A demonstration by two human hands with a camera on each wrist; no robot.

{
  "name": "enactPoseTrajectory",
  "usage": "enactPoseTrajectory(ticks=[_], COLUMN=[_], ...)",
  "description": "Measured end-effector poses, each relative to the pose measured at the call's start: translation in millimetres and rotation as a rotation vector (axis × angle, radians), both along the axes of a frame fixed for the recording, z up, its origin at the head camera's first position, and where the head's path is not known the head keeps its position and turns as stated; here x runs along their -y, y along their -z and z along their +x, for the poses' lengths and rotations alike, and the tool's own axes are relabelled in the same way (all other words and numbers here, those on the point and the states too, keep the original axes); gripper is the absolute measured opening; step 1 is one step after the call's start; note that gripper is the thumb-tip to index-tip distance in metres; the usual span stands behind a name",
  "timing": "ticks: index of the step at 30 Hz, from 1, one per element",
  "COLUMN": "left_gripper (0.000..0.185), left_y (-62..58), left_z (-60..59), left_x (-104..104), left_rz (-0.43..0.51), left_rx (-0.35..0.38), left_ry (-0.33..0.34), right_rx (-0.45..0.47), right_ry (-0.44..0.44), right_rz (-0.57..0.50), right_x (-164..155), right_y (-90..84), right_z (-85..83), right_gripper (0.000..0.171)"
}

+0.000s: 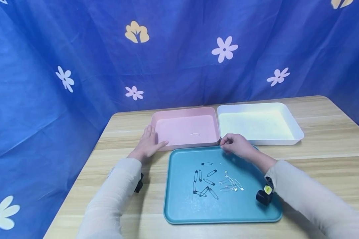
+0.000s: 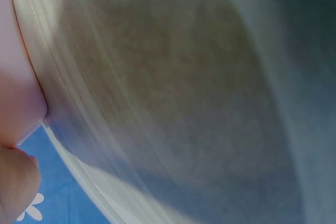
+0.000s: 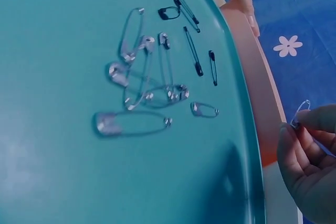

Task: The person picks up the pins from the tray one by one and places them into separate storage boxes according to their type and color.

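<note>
The right hand (image 1: pixel 237 146) pinches a silver safety pin (image 3: pixel 300 113) between thumb and fingertips, the fingers curled close about it. In the right wrist view the pin's wire loop sticks up out of the pinch, its long axis tilted from the fingers toward 11 o'clock. In the head view the pin is too small to make out.

In the head view this hand hovers over the far edge of the teal tray (image 1: pixel 179 205), just where that edge meets the near corners of the 2 bins. The pink bin (image 1: pixel 158 121) lies at about 10 o'clock from the hand, the white bin (image 1: pixel 290 116) at about 2 o'clock — both near, and the hand sits almost on the seam between them. 1 silver pin (image 1: pixel 194 134) already lies on the pink bin's floor.

Back toward 6 o'clock from the hand, the loose safety pins (image 1: pixel 215 182) lie scattered mid-tray: dark ones at 7 o'clock, silver ones nearer 6, their axes pointing every way.

The left hand (image 1: pixel 148 142) lies flat on the counter (image 1: pixel 332 139), fingers straight, its thumb resting against the pink bin's near left corner — it holds nothing, and it is the nearer hand to that bin. The left wrist view shows only blur.
</note>
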State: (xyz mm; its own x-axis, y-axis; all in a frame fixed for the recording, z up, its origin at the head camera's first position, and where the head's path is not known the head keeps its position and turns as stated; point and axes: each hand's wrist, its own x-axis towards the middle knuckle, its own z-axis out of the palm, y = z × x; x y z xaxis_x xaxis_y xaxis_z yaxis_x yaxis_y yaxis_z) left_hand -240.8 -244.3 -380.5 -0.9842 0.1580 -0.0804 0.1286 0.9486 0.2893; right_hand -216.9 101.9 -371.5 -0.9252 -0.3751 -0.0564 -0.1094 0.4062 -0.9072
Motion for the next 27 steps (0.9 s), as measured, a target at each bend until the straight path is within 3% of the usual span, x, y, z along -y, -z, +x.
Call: enactPoseTrajectory(ticks=[13,20,27], left_gripper=[0.1,0.1,0.101], left_y=[0.6,6.3,10.3], left_z=[1.0,1.6,3.7], left_x=[0.0,0.4,-0.9], left_rz=[-0.013,-0.024,-0.024], left_rx=[-0.014,-0.039,-0.052], left_ry=[-0.002,0.003,-0.001], right_rx=[-0.002,0.018,0.017], right_ry=[0.118,0.122,0.143], right_rz=[-0.066,-0.15,-0.113], right_x=[23.1,34.8,45.6], right_y=[-1.5,2.4,6.1], right_z=[-15.2,-25.3,-32.5], right_gripper=[0.013,0.017,0.016])
